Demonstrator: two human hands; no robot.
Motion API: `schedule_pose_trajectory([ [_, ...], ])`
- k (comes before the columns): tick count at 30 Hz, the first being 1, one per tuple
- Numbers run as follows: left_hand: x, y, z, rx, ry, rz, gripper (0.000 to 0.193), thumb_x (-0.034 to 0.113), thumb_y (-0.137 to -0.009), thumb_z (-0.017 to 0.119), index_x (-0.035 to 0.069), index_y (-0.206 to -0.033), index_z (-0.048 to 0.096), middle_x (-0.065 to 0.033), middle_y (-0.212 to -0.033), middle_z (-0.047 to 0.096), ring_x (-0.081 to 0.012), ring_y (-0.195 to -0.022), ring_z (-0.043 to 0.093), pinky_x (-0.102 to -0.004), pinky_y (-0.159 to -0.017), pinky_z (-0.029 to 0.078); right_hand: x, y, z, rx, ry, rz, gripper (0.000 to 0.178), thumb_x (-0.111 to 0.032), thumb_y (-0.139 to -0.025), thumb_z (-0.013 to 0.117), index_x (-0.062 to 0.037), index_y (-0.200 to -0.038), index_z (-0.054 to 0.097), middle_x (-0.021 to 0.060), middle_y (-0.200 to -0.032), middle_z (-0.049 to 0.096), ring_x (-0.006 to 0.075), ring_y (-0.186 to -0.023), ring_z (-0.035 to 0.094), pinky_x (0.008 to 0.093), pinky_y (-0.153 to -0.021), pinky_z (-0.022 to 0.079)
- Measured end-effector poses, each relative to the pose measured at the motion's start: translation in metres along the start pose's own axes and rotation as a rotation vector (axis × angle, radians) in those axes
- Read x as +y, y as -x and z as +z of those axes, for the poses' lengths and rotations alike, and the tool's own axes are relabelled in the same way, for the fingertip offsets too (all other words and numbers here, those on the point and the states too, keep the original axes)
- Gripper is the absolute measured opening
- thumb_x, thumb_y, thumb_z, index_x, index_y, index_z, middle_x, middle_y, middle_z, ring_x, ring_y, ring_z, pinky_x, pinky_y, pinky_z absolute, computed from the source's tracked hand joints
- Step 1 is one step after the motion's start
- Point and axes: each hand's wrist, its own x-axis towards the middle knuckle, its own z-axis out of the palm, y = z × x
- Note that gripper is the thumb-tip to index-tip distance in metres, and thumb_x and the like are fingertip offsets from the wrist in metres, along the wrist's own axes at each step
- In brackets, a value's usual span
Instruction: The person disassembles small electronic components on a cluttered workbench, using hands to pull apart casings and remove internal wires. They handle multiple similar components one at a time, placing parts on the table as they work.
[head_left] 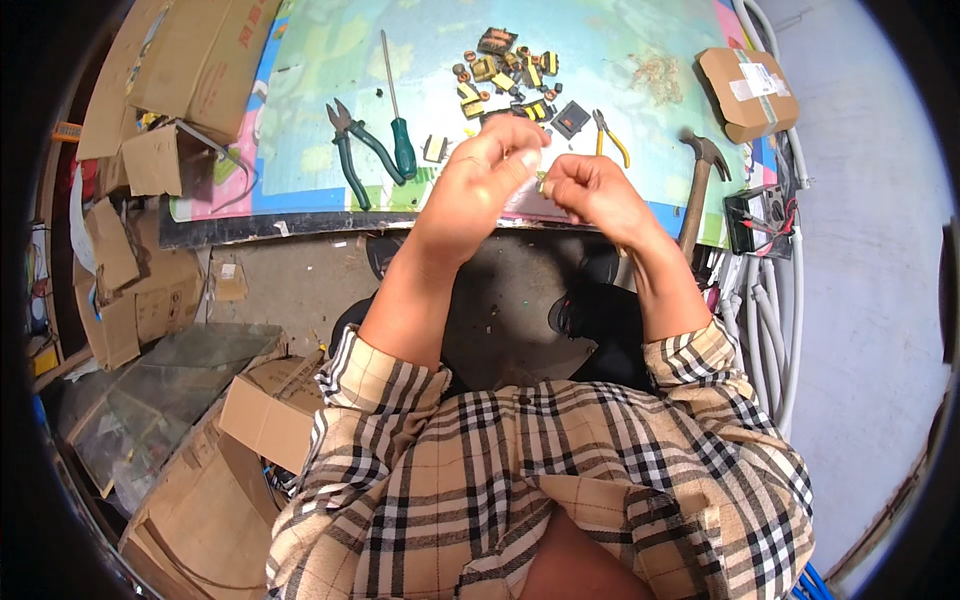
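Observation:
Close together above the near edge of the table, my two hands have their fingertips almost meeting. My left hand [480, 180] is closed, thumb against its curled fingers; what it holds, if anything, is hidden. My right hand [598, 198] pinches a tiny yellow-green piece [541, 184], too small to name. Beyond them lies a heap of small transformers and coils [505, 75] with yellow tape and copper windings. One yellow-and-black transformer [435, 149] sits apart, left of my left hand. A flat black square part [571, 119] rests just past my right hand.
Green-handled cutting pliers [358, 155] and a green screwdriver [403, 148] lie to the left. To the right are small yellow pliers [611, 140], a hammer [700, 180], a cardboard box [748, 95] and a multimeter [757, 220]. Large cartons [195, 75] stand at the table's left edge.

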Motion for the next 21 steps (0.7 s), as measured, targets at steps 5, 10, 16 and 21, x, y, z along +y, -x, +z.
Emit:
schedule_pose_trajectory([
  [5, -0.007, -0.007, -0.014, 0.619, 0.340, -0.245, 0.017, 0.009, -0.093, 0.054, -0.005, -0.101, 0.057, -0.0118, -0.101, 0.059, -0.0202, -0.096, 0.057, -0.0356, -0.085, 0.050, -0.016, 0.012, 0.001, 0.018, 0.110, -0.227, 0.010, -0.011, -0.086, 0.062, -0.0013, -0.081, 0.062, -0.0048, -0.058, 0.048, 0.0032, -0.053, 0.042, 0.0229, -0.048, 0.034],
  [10, -0.012, -0.006, -0.006, 0.754, 0.261, -0.393, 0.013, 0.006, -0.093, 0.052, -0.005, -0.099, 0.055, -0.0106, -0.099, 0.058, -0.0199, -0.087, 0.059, -0.0333, -0.078, 0.052, -0.008, 0.005, -0.008, 0.130, 0.017, -0.266, 0.010, -0.011, -0.087, 0.062, -0.0021, -0.083, 0.062, -0.0041, -0.059, 0.049, 0.0032, -0.051, 0.043, 0.0222, -0.048, 0.035],
  [16, -0.008, -0.007, 0.003, 0.588, -0.680, 0.217, 0.020, 0.002, -0.086, 0.056, -0.001, -0.106, 0.056, -0.0125, -0.090, 0.060, -0.0238, -0.088, 0.060, -0.0323, -0.071, 0.049, -0.008, 0.004, -0.007, 0.130, 0.297, -0.295, 0.011, -0.011, -0.084, 0.062, 0.0005, -0.082, 0.061, 0.0032, -0.065, 0.053, 0.0099, -0.057, 0.047, 0.0268, -0.052, 0.037],
  [21, -0.007, 0.000, 0.004, 0.219, -0.912, 0.169, 0.011, 0.007, -0.081, 0.063, 0.005, -0.089, 0.070, -0.0112, -0.092, 0.066, -0.0296, -0.094, 0.055, -0.0379, -0.086, 0.044, -0.010, 0.005, -0.005, 0.164, 0.308, -0.327, 0.011, -0.010, -0.082, 0.062, 0.0010, -0.083, 0.062, 0.0078, -0.070, 0.056, 0.0147, -0.060, 0.049, 0.0286, -0.055, 0.039],
])
